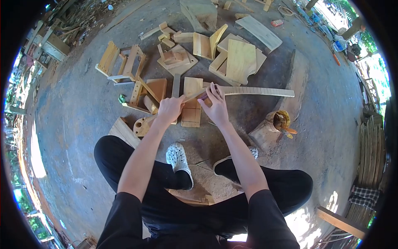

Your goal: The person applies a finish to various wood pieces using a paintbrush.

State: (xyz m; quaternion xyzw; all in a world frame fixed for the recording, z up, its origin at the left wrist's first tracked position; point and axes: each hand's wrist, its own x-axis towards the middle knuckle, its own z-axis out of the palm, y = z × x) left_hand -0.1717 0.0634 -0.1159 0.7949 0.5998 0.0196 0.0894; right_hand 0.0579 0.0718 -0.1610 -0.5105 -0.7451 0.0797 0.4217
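Near the middle of the view my left hand (171, 109) is closed on the near end of a narrow wooden strip (192, 97). Further along the strip, my right hand (216, 106) has its fingers bent around a small dark reddish piece that rests against the wood. Below both hands lies a flat light board (191, 117) with lines across it. A long curved piece with evenly spaced marks (259, 91) extends to the right from behind my right hand. Beside my left hand stands a grey flat bar (176, 86).
Wooden frames (124, 62) lie at the upper left, with stacked boards (241, 60) at the upper right. A round container with brushes (278, 120) sits on a wooden block to the right. Close to my feet is a piece with round holes (141, 126).
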